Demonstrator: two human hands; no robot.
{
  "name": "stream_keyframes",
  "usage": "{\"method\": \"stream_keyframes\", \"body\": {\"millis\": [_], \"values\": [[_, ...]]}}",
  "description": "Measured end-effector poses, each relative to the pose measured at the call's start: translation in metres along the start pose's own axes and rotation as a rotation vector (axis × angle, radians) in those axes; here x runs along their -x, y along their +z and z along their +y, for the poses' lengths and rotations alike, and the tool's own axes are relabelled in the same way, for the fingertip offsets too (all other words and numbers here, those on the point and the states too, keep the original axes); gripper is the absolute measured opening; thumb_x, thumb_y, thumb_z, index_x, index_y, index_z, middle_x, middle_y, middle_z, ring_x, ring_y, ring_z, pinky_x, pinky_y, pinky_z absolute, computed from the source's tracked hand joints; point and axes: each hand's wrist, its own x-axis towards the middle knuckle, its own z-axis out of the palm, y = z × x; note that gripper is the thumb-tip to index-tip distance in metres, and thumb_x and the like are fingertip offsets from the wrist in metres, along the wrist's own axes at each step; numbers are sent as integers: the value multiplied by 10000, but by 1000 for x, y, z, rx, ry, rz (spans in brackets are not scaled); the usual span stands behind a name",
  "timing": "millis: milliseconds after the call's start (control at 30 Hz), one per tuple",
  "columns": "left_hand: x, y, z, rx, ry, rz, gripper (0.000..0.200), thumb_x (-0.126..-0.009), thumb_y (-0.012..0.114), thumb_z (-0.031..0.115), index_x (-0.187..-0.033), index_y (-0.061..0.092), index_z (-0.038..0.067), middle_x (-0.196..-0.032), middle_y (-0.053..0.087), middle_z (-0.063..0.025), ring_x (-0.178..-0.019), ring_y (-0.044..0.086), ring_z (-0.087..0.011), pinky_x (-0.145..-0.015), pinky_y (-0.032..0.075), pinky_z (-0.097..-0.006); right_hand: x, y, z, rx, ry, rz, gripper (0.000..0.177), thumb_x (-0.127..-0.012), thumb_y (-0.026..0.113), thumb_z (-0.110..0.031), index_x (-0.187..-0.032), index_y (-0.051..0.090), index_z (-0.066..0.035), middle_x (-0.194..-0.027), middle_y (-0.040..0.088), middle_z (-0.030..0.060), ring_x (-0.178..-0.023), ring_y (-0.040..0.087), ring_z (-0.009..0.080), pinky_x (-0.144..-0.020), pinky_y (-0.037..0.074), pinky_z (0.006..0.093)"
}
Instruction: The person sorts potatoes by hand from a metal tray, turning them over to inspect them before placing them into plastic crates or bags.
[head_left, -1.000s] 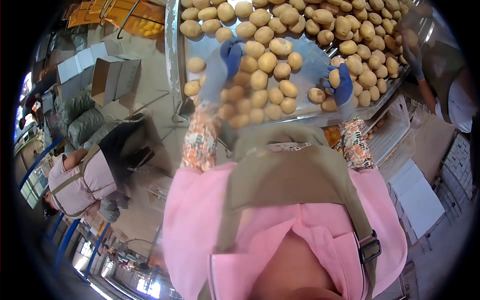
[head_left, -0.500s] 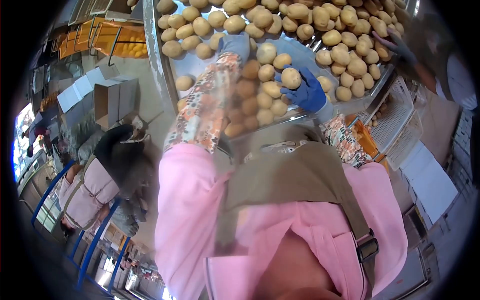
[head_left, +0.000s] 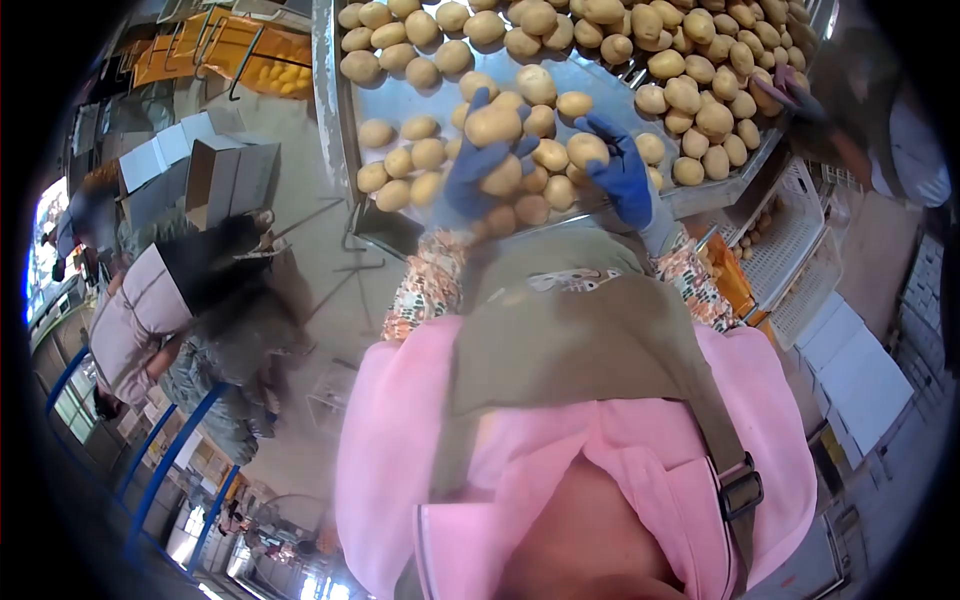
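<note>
My left hand [head_left: 468,182], in a blue glove, is curled round a potato [head_left: 493,126], with a second potato [head_left: 500,177] close under its thumb. To the right my other blue-gloved hand, my right hand [head_left: 626,172], has its fingers and thumb around another potato [head_left: 587,150]. Both hands are over the near part of a metal sorting table [head_left: 590,90]. Loose potatoes lie between and beside them, including a small group [head_left: 398,162] left of my left hand. Flowered sleeve covers reach up to both gloves.
A large heap of potatoes [head_left: 700,70] fills the table's far right, where a co-worker's gloved hand [head_left: 790,95] rests. White plastic crates [head_left: 775,235] stand at right below the table. Open cardboard boxes [head_left: 230,180] and another person [head_left: 150,300] are at left.
My left hand has come back from the far side of the table toward me and now grips a potato. My right hand stays near its place, still with a potato. The view has shifted slightly.
</note>
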Motion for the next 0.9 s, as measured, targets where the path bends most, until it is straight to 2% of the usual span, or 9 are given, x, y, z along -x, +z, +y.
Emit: {"method": "stream_keyframes", "body": {"millis": [67, 133, 233, 433, 600, 667, 733, 800, 900], "values": [[11, -15, -14, -181, 55, 22, 660, -964, 481, 376, -1505, 156, 188, -1451, 355, -144, -1269, 451, -299, -989, 447, -389, 9, 9, -8, 836, -322, 18, 750, -809, 727, -169, -1412, 315, 0, -1395, 421, 158, -1299, 410, 234, -1054, 377, 354], [10, -29, -26, 71, 84, -184, 655, -967, 427, 437, -1512, 147, 204, -1488, 311, -181, -1282, 438, -325, -982, 452, -387, 18, 22, -12, 868, -363, 38, 787, -796, 746, -194, -1422, 309, -5, -1364, 437, 160, -1262, 441, 239, -1044, 385, 355], [17, -35, -35, 271, 89, -246, 667, -963, 406, 472, -1511, 150, 191, -1487, 311, -202, -1284, 435, -333, -973, 461, -384, 28, 28, -13, 863, -414, 65, 836, -772, 775, -200, -1434, 300, -12, -1334, 450, 168, -1228, 469, 244, -1032, 395, 357], [27, -28, -36, 45, 108, -146, 745, -933, 445, 521, -1514, 140, 169, -1469, 334, -195, -1209, 491, -298, -1013, 396, -393, 44, 38, -6, 702, -406, 117, 874, -751, 795, -165, -1440, 279, -12, -1353, 431, 181, -1273, 437, 249, -1047, 385, 361], [22, -32, -44, 300, 10, -484, 860, -901, 462, 589, -1517, 73, 131, -1433, 351, -276, -1095, 581, -278, -861, 515, -374, 47, 33, 5, 662, -439, 86, 838, -779, 776, -189, -1433, 286, -1, -1368, 427, 191, -1285, 433, 249, -1054, 382, 364], [31, -10, -43, 66, -11, -98, 939, -872, 432, 679, -1489, 144, 33, -1316, 494, -236, -953, 601, -254, -791, 510, -363, 51, 26, 8, 498, -323, 116, 765, -806, 743, -168, -1419, 318, 2, -1318, 476, 175, -1232, 475, 236, -1006, 422, 349], [24, -36, -45, 138, -104, -191, 940, -865, 423, 699, -1473, 187, 22, -1270, 517, -208, -922, 594, -248, -793, 500, -359, 64, -1, 8, 757, -430, 75, 719, -812, 731, -154, -1399, 349, 9, -1283, 500, 167, -1196, 494, 226, -975, 437, 338], [20, -42, -46, 214, -192, -285, 945, -859, 413, 720, -1457, 230, 12, -1224, 541, -180, -891, 588, -242, -794, 490, -356, 80, -51, 25, 1363, -758, 238, 650, -812, 710, -125, -1361, 394, 22, -1215, 540, 151, -1093, 543, 210, -909, 463, 330], [22, -29, -47, 433, -201, -396, 932, -851, 403, 740, -1431, 293, 18, -1153, 553, -140, -917, 582, -239, -827, 476, -351, 125, -117, 56, 1241, -680, 749, 495, -774, 713, -150, -1199, 524, 20, -1100, 590, 172, -912, 604, 260, -839, 487, 388]]}}
